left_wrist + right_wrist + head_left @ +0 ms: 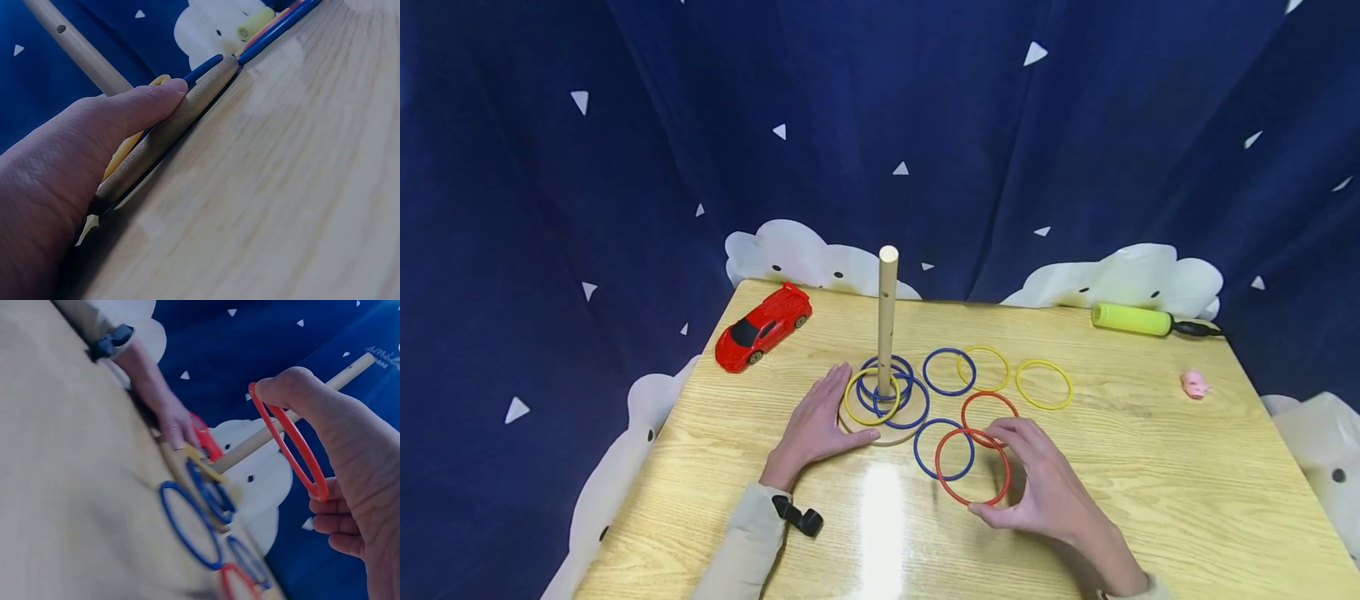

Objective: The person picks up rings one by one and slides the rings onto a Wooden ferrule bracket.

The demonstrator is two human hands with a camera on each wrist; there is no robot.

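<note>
A wooden peg (886,325) stands upright on a round base (887,439). Several blue rings and a yellow ring (846,400) lie round its foot. My left hand (820,421) rests at the base's left side, fingers extended along it. In the left wrist view the thumb (140,106) lies straight over the base's rim. With thumb and fingers, my right hand (1045,483) grips a red ring (303,447) at its edge, raised above the table. In the head view that ring overlaps a loose blue ring (916,450) and another red ring (990,393).
Behind these lie another blue ring (950,349) and two yellow rings, one farther right (1045,362). A red toy car (763,327) sits at the back left. A yellow-green pump (1131,320) and a small pink pig figure (1194,384) are at the right. A dark blue curtain (850,108) hangs behind the table.
</note>
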